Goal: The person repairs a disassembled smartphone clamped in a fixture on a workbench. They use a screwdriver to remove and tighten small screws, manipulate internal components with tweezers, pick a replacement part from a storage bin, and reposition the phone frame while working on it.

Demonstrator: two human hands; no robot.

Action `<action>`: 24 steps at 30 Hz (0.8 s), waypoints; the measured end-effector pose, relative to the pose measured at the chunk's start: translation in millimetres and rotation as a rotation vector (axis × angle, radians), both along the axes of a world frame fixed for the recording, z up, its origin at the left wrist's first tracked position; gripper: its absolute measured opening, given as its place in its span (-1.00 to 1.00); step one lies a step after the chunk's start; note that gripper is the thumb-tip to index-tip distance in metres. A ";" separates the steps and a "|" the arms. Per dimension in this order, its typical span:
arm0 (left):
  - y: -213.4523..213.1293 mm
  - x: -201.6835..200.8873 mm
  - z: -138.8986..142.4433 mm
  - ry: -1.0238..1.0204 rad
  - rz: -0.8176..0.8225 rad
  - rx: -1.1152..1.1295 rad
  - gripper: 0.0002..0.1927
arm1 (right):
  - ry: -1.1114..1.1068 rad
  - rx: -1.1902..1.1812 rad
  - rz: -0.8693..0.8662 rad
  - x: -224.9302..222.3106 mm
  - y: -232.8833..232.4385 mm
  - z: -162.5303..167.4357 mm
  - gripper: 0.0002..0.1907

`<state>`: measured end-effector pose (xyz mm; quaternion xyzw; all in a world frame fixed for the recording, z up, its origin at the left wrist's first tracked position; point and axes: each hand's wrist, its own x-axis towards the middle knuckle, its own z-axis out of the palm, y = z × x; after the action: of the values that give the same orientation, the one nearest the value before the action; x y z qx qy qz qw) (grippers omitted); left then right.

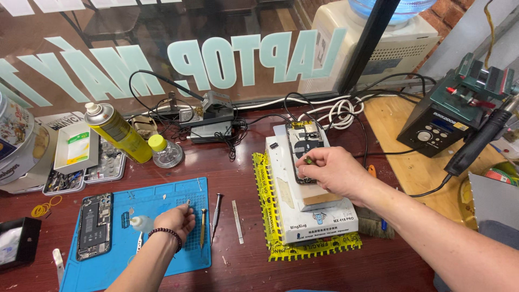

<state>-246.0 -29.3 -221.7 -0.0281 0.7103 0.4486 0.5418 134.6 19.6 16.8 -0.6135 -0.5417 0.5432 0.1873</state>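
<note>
Both forearms fill the bottom of my view, and the two hands work well apart. My right hand (334, 172) rests on the opened phone (303, 148), which lies on a pale block on a white box-shaped station (319, 216) edged with yellow tape. The phone's long axis runs away from me, toward the glass pane. The fingers (316, 158) of this hand are pinched nearly closed on a small green-tipped tool (308, 160), whose tip sits on the phone's lower half, so the work point lies just to the left of the knuckles.

My left hand (175, 220) is over the blue mat (162, 254) on the worktop (243, 173), fingers curled in around something thin (I cannot tell whether they actually grip it, nor quite what it is). A small white squeeze bottle (141, 223) lies just beside that hand on its left, and a gold-handled screwdriver (203, 227) and a darker one (215, 210) lie just to its right, both with their long axes pointing away from me. A second opened phone (94, 226) lies at the mat's left edge, also lengthwise away from me. The right hand is plainly the nearer one to the phone on the station.
</note>
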 end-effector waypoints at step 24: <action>32.3 202.9 170.3 0.212 -1.031 0.624 -0.63 | -0.499 0.370 0.265 42.2 -6.3 -19.5 -0.62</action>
<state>-43.1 3.0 -51.4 0.5240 0.5174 0.3160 0.5982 176.8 13.3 -2.7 -0.6074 -0.7354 0.2882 0.0849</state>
